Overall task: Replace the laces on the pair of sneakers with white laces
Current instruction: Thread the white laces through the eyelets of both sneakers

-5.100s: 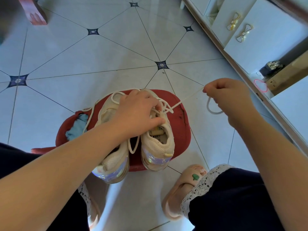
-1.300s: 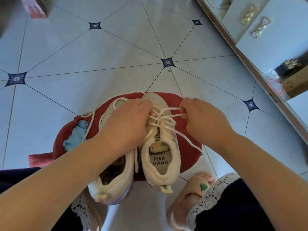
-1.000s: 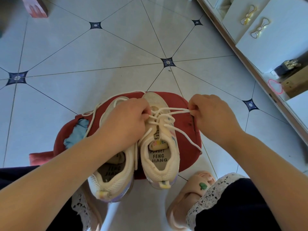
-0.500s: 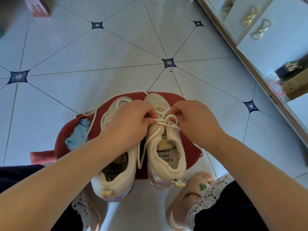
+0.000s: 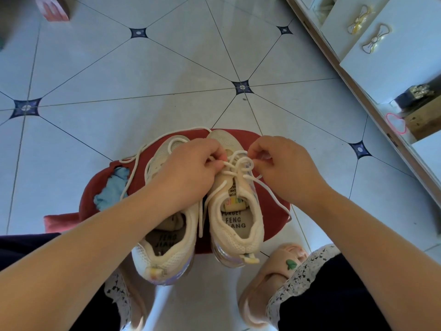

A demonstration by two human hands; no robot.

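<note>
The left hand [image 5: 191, 168] and right hand [image 5: 284, 168] are bare, with forearms [image 5: 372, 235] uncovered up to the edge of view. Dark navy trouser legs [image 5: 346, 297] end in hems of white patterned lace trim [image 5: 304, 271]. The right foot wears a pinkish-beige slipper [image 5: 267, 280] bearing a small green leaf-shaped mark [image 5: 291, 264].

You've got a pair of cream mesh-knit sneakers [image 5: 238, 243] here, matt and slightly fuzzy, on see-through glossy soles [image 5: 177, 274] with a lilac sheen. The white woven cord lace [image 5: 238, 161] is matt too. The round red stool seat [image 5: 274, 220] has a dull cover (cloth or vinyl, can't tell), torn open on soft pale-blue padding [image 5: 112, 189]. The pale glazed floor tiles [image 5: 167, 80] are properly shiny. The white cabinet fronts [image 5: 391, 68] look smooth, with polished gold metal bow handles [image 5: 375, 41]. Your pink slipper [image 5: 269, 275] looks like smooth, matt rubbery foam.
</note>
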